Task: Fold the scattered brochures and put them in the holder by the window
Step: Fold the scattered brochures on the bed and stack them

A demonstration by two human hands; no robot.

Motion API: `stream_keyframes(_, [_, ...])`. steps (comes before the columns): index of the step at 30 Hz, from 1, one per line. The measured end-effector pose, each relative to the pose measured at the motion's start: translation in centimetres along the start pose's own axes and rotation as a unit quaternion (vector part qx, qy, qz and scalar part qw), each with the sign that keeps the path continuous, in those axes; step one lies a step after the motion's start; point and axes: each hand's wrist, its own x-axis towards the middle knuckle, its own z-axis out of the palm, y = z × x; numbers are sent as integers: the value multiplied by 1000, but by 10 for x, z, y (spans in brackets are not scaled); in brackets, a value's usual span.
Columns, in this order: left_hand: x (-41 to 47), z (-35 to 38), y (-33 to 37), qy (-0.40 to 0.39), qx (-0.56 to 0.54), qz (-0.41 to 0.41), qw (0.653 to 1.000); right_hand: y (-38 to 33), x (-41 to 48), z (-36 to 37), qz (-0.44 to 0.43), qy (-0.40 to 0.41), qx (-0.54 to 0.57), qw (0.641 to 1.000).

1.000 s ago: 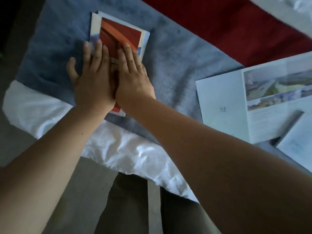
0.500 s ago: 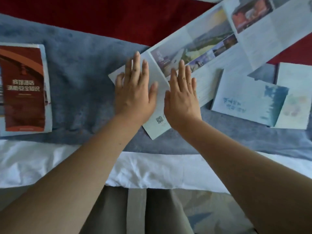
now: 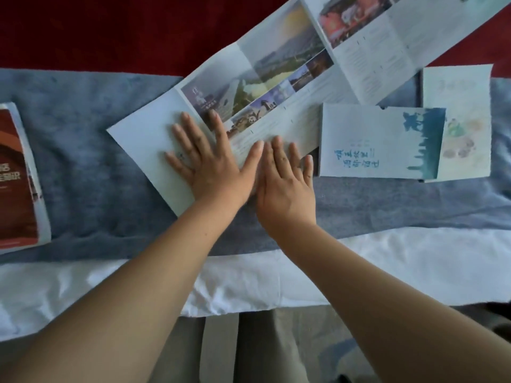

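A long unfolded brochure [image 3: 276,70] with landscape photos lies diagonally across the grey blanket [image 3: 83,167]. My left hand [image 3: 210,161] rests flat on its blank near-left panel, fingers spread. My right hand [image 3: 284,181] lies flat beside it on the text panel, thumbs nearly touching. A folded red brochure [image 3: 16,183] sits at the far left edge. A folded white brochure with blue lettering [image 3: 381,139] lies right of my hands, partly over another pale one [image 3: 464,120]. The holder is out of view.
A red cover [image 3: 110,29] spans the back of the bed. A white sheet [image 3: 249,283] hangs along the near edge. My legs in grey trousers [image 3: 221,349] are below it.
My hands left the folded red brochure at the left and moved right onto the unfolded photo brochure. They now lie flatter on its panels, closer together.
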Motion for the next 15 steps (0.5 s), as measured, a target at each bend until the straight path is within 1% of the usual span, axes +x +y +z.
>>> stream_keyframes(2, [11,-7,-16,14,24,-5,1000,-12,-4,6,-25,3,14,1000])
stream_keyframes(6, [29,-23,-45,35,34,-21,999,-34,-9,17,-74,-2,27,997])
stream_keyframes(11, [43,-36,-74,63,53,5,997,-50,-2,24,-143,-18,15,989])
stream_keyframes(15, [56,-51,-97,91,73,14,993,-57,16,21,-149,-23,1,989])
